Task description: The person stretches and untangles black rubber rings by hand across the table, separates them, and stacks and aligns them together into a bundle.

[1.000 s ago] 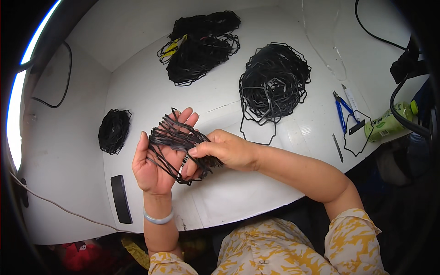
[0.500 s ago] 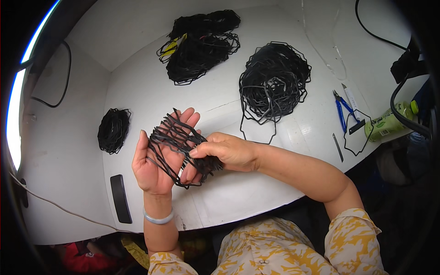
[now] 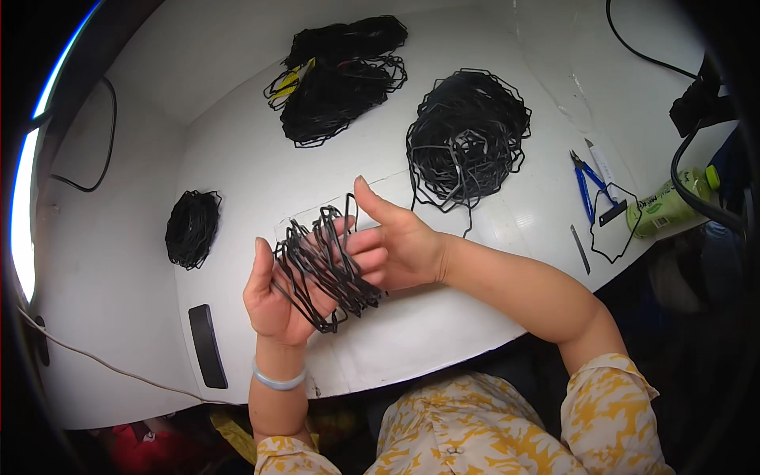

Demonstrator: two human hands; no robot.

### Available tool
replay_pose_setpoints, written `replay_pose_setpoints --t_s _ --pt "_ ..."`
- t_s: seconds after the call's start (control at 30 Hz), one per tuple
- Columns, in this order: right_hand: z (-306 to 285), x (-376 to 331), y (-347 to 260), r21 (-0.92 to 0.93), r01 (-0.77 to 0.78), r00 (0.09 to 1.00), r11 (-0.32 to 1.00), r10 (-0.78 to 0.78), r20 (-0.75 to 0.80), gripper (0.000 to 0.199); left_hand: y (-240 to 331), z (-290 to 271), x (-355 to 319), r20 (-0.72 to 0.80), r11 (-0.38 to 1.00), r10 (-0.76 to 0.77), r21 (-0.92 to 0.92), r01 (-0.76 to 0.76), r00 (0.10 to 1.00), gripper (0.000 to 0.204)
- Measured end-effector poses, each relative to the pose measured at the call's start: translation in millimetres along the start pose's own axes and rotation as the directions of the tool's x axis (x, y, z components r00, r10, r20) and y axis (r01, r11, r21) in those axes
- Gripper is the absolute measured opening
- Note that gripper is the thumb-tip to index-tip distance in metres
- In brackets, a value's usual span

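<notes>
left hand: the left hand (image 3: pixel 277 297), just left of the frame's centre, is held palm up with the fingers loosely spread; a bundle of black wire loops (image 3: pixel 323 265) lies across its palm and fingers.
right hand: the right hand (image 3: pixel 396 249), at the centre of the frame, has its thumb raised and its fingers laid flat together on the bundle, pressing it against the left hand.
bundle: the loops are thin, angular and tangled, and sit between the two hands above the white table (image 3: pixel 261 170).
large pile: a big heap of black loops (image 3: pixel 467 138) lies right of centre in the upper half, well apart from the hands.
far pile: another black heap (image 3: pixel 340 79), with yellow pieces at its left, sits at upper centre.
small coil: a small dark coil (image 3: pixel 192 228) rests at middle left, near the left hand.
tools: blue-handled cutters (image 3: pixel 584 178) lie at the right, beside a single loop (image 3: pixel 611 233) and a green bottle (image 3: pixel 669 207).
wrist: a pale bracelet (image 3: pixel 277 380) circles the left wrist.
</notes>
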State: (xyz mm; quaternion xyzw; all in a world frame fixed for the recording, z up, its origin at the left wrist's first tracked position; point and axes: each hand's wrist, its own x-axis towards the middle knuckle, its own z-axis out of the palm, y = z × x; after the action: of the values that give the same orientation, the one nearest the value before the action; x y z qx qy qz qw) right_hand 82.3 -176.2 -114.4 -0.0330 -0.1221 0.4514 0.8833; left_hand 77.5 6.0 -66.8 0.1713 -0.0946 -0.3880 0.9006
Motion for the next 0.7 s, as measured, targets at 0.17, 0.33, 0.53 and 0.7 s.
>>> replay_pose_setpoints --t_s 0.17,0.33,0.53,0.7 --pt "18 1 -4 -0.164 0.022 0.958 0.986 -0.067 -0.28 0.102 -18 -2 -9 0.076 0.978 -0.131 0.171 0.117 0.988 0.1" --pt "32 -8 -32 -0.215 0.258 0.94 0.942 -0.296 -0.17 0.117 -25 3 0 0.058 0.86 -0.386 0.383 0.336 0.921 0.125" --pt "42 -10 -33 -0.206 0.326 0.917 0.922 -0.362 -0.166 0.12 -25 -7 0 0.187 0.899 -0.436 0.132 0.417 0.88 0.147" --pt "43 -11 -32 -0.183 0.355 0.907 0.917 -0.385 -0.17 0.122 -26 -2 5 0.046 0.868 -0.476 0.184 0.461 0.878 0.147"
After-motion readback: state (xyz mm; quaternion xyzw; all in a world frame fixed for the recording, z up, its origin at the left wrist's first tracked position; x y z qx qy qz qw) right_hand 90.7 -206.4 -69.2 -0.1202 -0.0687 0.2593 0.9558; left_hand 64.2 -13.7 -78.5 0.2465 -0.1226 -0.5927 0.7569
